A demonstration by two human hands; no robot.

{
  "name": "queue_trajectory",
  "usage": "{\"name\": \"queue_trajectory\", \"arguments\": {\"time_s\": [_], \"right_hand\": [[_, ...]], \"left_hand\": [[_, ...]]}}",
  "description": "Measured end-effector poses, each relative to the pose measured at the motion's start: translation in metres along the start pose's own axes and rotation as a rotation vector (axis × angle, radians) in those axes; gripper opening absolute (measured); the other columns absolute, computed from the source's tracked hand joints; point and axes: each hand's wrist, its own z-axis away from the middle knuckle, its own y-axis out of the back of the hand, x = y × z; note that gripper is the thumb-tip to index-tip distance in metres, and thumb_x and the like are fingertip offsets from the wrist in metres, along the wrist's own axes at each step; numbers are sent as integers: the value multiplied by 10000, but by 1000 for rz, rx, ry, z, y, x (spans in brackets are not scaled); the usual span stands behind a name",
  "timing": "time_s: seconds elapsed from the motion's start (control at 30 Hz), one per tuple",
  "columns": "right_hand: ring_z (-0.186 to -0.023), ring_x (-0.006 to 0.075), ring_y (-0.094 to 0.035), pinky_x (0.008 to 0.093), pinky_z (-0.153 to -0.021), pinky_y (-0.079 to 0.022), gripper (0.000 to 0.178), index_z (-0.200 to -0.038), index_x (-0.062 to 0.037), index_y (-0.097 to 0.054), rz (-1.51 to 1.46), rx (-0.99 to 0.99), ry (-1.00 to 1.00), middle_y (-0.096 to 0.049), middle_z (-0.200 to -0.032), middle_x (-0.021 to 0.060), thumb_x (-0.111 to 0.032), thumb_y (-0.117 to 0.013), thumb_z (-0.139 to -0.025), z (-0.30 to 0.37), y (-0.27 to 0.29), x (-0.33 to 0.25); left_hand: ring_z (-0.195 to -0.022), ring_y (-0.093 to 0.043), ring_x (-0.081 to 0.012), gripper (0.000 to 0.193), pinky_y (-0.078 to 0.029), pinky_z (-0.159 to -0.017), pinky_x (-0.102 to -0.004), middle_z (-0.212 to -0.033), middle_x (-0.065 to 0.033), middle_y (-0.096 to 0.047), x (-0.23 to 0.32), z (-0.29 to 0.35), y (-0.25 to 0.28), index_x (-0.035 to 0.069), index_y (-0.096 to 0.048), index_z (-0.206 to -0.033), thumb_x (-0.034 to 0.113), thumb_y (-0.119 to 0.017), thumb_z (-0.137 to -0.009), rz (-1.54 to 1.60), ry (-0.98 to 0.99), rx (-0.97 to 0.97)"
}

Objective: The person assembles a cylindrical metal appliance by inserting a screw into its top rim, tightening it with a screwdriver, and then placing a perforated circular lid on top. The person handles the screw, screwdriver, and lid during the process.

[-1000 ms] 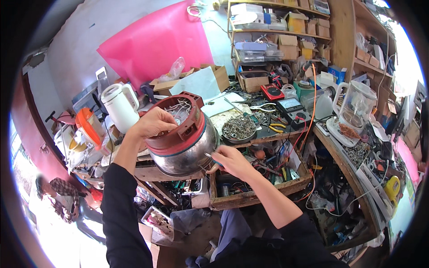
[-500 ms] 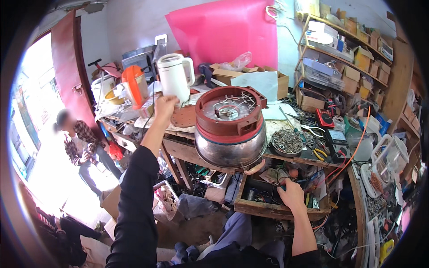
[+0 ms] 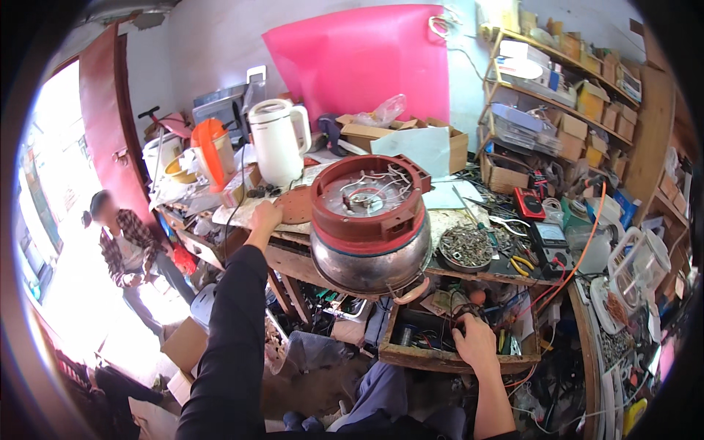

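My left hand [image 3: 266, 217] is at the front of the workbench, fingers curled together, beside a flat brown perforated disc [image 3: 295, 204]. Whether anything is in its fingers is hidden. My right hand [image 3: 475, 340] reaches into an open wooden drawer [image 3: 447, 361], its fingers bent around something dark among cables and small parts; I cannot make out what. Between my hands, a round metal pot-shaped appliance [image 3: 370, 262] sits upside down at the bench edge. Its red-brown base [image 3: 372, 227] faces up, opened, with white wires loose inside.
A white jug [image 3: 277, 143] and an orange-and-white jug [image 3: 213, 152] stand at back left. Right of the appliance are a bowl of screws [image 3: 467, 247], yellow-handled pliers [image 3: 522, 265] and a red meter [image 3: 529, 204]. Shelves [image 3: 565, 95] hold boxes. A person [image 3: 128, 246] sits by the doorway.
My left hand has come down from beside the white jug to the bench's front edge near the disc. My right hand has shifted slightly within the drawer. The view has tilted a little.
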Motion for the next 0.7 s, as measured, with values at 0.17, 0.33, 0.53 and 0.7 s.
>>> {"name": "queue_trajectory", "arguments": {"time_s": [0.17,0.33,0.53,0.7], "right_hand": [[-916,443,-683,522,-800,-542,229,-1031,-18,-651,43,1,31,-701,-960,235,-197,-709,-900,-1,-5,-8],[-904,446,-682,529,-792,-538,229,-1028,-11,-636,68,-24,-5,-696,-957,244,-185,-709,-899,0,0,-11],[-906,451,-679,530,-784,-535,227,-1018,-8,-625,62,-32,32,-695,-961,244,-185,-707,-901,-2,-2,-13],[-901,458,-676,534,-788,-529,229,-1012,-6,-620,58,-30,21,-696,-948,245,-186,-705,-899,-2,-1,-11]], "left_hand": [[-1077,-712,-389,494,-573,-899,-472,-1151,-233,-732,-14,-17,8,-14,-741,-1107,373,-812,-808,8,52,-69],[-590,-716,-256,306,-576,-507,-396,-742,-161,-721,10,-18,18,-69,-717,-830,210,-832,-775,142,118,-250],[-583,-713,-256,243,-585,-520,-396,-725,-174,-714,-11,-45,4,-79,-700,-791,150,-778,-771,228,160,-261],[-530,-673,-233,188,-580,-506,-389,-688,-163,-693,-6,-47,3,-65,-697,-771,114,-751,-786,346,151,-200]]}}
